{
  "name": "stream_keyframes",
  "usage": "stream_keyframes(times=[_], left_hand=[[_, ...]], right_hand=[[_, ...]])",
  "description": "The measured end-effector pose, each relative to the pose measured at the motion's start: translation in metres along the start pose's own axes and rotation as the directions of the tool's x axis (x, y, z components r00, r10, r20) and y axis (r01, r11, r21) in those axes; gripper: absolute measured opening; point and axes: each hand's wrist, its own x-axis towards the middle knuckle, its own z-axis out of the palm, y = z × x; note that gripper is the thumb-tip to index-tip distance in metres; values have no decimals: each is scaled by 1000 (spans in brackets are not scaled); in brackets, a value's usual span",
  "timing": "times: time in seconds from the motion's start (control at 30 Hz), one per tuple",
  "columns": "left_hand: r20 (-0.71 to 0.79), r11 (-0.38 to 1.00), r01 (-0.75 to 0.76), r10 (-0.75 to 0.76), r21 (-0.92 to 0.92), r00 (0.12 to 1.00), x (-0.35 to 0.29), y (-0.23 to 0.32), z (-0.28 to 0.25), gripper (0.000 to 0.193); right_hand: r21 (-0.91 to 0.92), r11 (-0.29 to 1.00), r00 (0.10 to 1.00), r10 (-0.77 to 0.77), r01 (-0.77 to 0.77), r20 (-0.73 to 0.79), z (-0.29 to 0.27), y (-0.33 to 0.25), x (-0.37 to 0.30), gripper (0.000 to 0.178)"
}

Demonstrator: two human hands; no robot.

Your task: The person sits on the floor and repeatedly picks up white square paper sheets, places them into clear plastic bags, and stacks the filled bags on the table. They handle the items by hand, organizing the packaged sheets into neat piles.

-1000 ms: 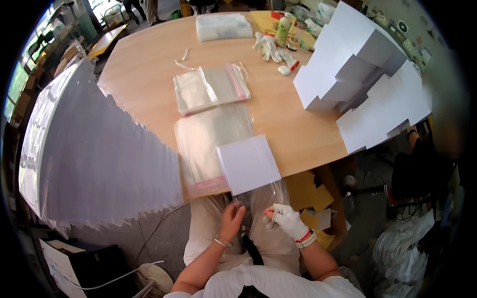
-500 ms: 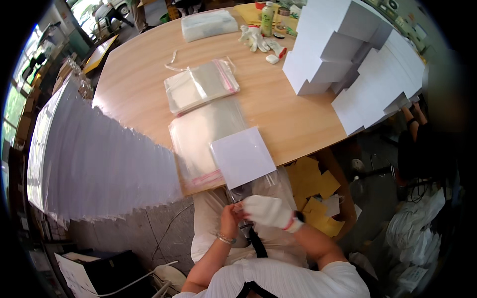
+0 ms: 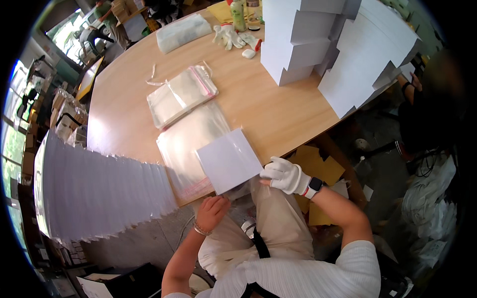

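Observation:
A white square sheet or card (image 3: 229,161) in a clear plastic bag lies at the table's near edge, partly over a stack of clear plastic bags (image 3: 183,144). My bare left hand (image 3: 212,212) is closed at the bag's lower left corner, its fingers curled over the edge. At the lower right corner, my right hand (image 3: 284,176), in a white glove with the thumb bare, pinches the bag's side. The clear film between my hands is hard to make out. Farther up lies a bundle of clear bags with pink strips (image 3: 182,95).
Tall white stacks (image 3: 288,54) stand at the right, and a long fanned pile of bagged white sheets (image 3: 107,191) at the left. Gloves (image 3: 228,37), a bottle (image 3: 238,16) and a wrapped packet (image 3: 184,32) sit at the back. Yellow paper pieces (image 3: 323,171) fill a box below right.
My hands were together over my lap; they have parted, left hand to the bag's left corner, right hand up to its right corner. The whole view has shifted somewhat.

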Motion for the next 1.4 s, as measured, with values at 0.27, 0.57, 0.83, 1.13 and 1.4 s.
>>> stream_keyframes(times=[0.27, 0.57, 0.83, 1.13, 1.4], left_hand=[[-37, 844, 338, -388, -416, 921, -1, -2, 1, 6], [-55, 581, 565, -724, -586, 687, 4, 0, 14, 16], [211, 433, 854, -841, -289, 498, 44, -12, 2, 26], [302, 78, 761, -888, -644, 347, 21, -11, 9, 31], [261, 256, 668, -778, -698, 571, 66, -3, -51, 52]], right_hand=[[309, 920, 969, 210, -241, 130, 0, 15, -9, 8], [488, 577, 737, 632, -655, 241, 8, 8, 3, 9], [-109, 551, 544, 834, -827, 94, 30, -1, 24, 21], [-32, 538, 539, 842, -842, -21, 60, -7, 17, 29], [697, 405, 619, 782, -592, 71, 38, -23, 23, 37]])
